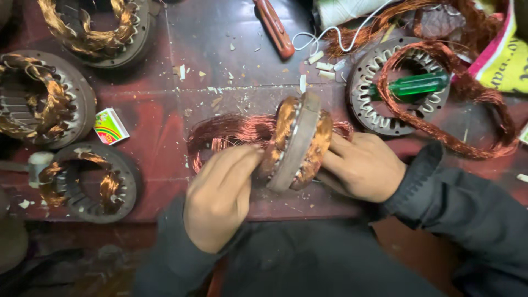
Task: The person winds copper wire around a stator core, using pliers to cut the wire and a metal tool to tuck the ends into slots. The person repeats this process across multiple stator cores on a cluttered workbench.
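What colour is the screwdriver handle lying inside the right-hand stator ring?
Translucent green screwdriver handle, seen in the head view.

This is a motor-rewinding workshop. A worn dark red surface [159, 132] is strewn with insulation scraps. Around the upright grey steel stator ring wound with copper wire [297, 142] lie more round wound stators [47, 99], a loose copper wire coil [451, 110] to its right, and an orange-handled screwdriver [274, 27] above it.
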